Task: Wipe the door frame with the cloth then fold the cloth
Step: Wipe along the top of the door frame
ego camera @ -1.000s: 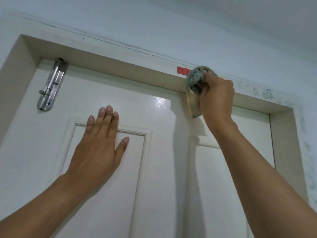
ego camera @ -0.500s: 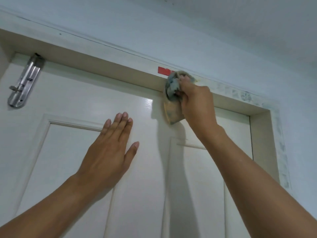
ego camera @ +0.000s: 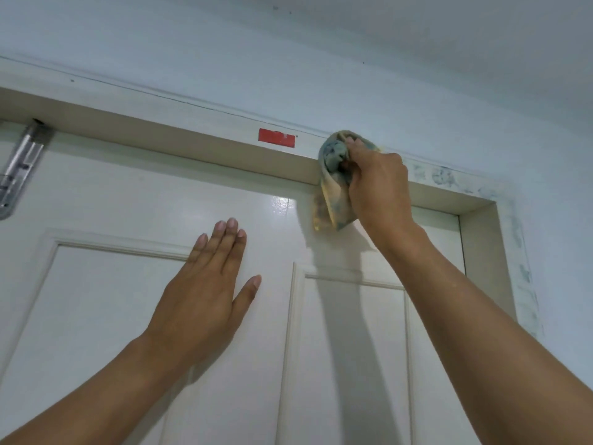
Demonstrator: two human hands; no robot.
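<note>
A white door frame point(ego camera: 192, 130) runs across the top of a white panelled door point(ego camera: 128, 194). My right hand point(ego camera: 378, 184) grips a bunched blue-grey and yellow cloth point(ego camera: 333, 178) and holds it against the frame's top bar, just right of a red sticker point(ego camera: 276, 137). A loose end of the cloth hangs down over the door. My left hand point(ego camera: 205, 290) rests flat on the door with straight fingers, left of and below the cloth.
A metal slide bolt point(ego camera: 19, 168) is fixed at the door's top left. Blue-grey smudges point(ego camera: 449, 178) mark the frame's right part and its right upright point(ego camera: 519, 252). The wall and ceiling lie above.
The cloth in my right hand has slid a little to the right along the top bar, away from the red sticker. My left hand stays flat on the door.
</note>
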